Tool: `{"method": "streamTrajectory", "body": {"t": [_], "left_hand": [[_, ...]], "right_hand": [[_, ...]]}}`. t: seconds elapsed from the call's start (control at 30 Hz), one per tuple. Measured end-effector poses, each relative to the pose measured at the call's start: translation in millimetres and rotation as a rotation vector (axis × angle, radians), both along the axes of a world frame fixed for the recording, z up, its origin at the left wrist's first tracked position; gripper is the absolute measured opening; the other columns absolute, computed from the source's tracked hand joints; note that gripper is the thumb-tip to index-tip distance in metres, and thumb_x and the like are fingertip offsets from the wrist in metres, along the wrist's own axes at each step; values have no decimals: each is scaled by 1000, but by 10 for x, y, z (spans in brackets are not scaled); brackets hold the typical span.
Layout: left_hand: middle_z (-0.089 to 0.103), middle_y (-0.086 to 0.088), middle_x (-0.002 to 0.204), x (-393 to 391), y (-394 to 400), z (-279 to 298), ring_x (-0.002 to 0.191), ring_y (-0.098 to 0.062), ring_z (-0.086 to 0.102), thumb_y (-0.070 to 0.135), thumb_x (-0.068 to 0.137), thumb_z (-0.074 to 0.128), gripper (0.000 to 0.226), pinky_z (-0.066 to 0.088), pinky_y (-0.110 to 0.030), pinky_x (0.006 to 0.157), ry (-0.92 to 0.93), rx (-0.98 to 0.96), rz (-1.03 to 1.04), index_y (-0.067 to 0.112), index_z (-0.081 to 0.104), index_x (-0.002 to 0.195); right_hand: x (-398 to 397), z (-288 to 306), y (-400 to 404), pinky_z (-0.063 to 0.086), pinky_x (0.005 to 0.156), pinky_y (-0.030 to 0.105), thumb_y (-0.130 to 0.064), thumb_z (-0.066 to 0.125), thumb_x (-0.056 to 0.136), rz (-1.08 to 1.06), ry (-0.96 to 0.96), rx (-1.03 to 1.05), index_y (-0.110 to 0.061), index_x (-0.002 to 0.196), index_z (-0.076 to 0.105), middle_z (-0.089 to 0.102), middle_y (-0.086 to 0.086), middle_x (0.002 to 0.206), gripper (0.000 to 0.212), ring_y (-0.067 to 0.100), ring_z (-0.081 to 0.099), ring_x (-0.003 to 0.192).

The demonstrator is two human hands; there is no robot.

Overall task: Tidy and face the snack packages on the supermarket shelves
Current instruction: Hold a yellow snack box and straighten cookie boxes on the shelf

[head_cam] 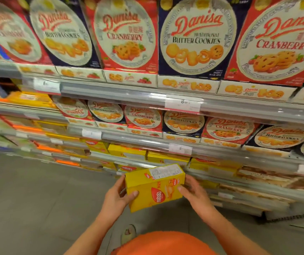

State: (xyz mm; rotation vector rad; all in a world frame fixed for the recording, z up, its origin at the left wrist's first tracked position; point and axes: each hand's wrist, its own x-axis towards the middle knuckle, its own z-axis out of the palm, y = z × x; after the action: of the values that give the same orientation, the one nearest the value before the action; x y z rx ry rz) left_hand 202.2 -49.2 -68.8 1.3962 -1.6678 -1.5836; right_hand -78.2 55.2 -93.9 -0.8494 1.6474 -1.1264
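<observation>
- The left hand has its fingers curled round the near left edge of a yellow snack box, thumb pressed flat on the front face.
- The right hand grasps the box's right side, fingers wrapped behind it and thumb on the front.
- The box is held tilted between both hands, in the air, clear of the shelves.
- Just beyond the fingers, a low shelf carries more yellow boxes.
- Higher up and further off stand rows of Danisa cookie boxes.
- Below the hands lies the grey floor.
</observation>
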Motion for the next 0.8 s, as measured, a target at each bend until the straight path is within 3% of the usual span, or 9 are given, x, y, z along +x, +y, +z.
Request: {"method": "streamTrajectory", "body": {"t": [0.1, 0.17, 0.27, 0.37, 0.47, 0.57, 0.7, 0.8], "left_hand": [[58, 13, 138, 205, -223, -73, 127, -6, 55, 39, 86, 75, 77, 47, -36, 107, -54, -38, 3, 38, 35, 152], [53, 12, 128, 340, -410, -117, 118, -1, 53, 45, 90, 70, 75, 45, -30, 97, -132, -118, 37, 44, 29, 152], [49, 7, 117, 555, -734, -197, 108, -3, 53, 46, 91, 65, 69, 43, -24, 87, -193, -165, 69, 50, 29, 149], [59, -2, 122, 722, -1071, -298, 112, -17, 60, 38, 95, 66, 60, 51, -37, 94, -208, -171, 70, 37, 41, 150], [62, 13, 110, 781, -1306, -346, 101, -10, 61, 29, 95, 66, 53, 48, -25, 79, -195, -187, 135, 40, 45, 142], [60, 7, 119, 785, -1500, -389, 106, -14, 57, 26, 96, 65, 55, 48, -32, 89, -153, -79, 230, 28, 43, 146], [62, -6, 120, 784, -1730, -405, 113, -27, 61, 24, 96, 65, 45, 49, -44, 99, -104, -20, 258, 15, 48, 136], [62, -11, 125, 792, -1856, -403, 119, -30, 58, 16, 96, 64, 41, 46, -51, 106, -41, 7, 226, 11, 49, 133]], "right_hand": [[292, 30, -251, 53, 97, 32, -23, 74, 92, -15, 12, 21, -27, 121, 67, 72, -9, 120, 30, 13, 66, 115], [492, 55, -434, 51, 101, 38, -24, 74, 92, -18, 31, 40, -26, 117, 70, 73, -7, 119, 26, 13, 66, 114], [798, 84, -698, 53, 99, 40, -24, 71, 93, -4, 12, 75, -29, 117, 71, 74, -8, 114, 24, 12, 68, 109], [1050, 89, -957, 53, 97, 35, -23, 70, 94, -21, -13, 96, -35, 120, 68, 74, -12, 112, 28, 10, 67, 108], [1237, 119, -1188, 53, 94, 31, -24, 70, 94, -67, -36, 107, -39, 124, 63, 72, -19, 111, 34, 1, 66, 106], [1370, 149, -1375, 53, 89, 26, -22, 70, 94, -106, -71, 93, -38, 125, 59, 69, -20, 117, 36, 0, 64, 110], [1472, 137, -1558, 51, 88, 22, -21, 70, 94, -156, -68, 98, -30, 133, 58, 65, -14, 126, 42, 4, 61, 115], [1511, 121, -1645, 53, 101, 39, -25, 74, 88, -181, -83, 70, -28, 134, 58, 66, -10, 130, 48, 10, 61, 121]]}}
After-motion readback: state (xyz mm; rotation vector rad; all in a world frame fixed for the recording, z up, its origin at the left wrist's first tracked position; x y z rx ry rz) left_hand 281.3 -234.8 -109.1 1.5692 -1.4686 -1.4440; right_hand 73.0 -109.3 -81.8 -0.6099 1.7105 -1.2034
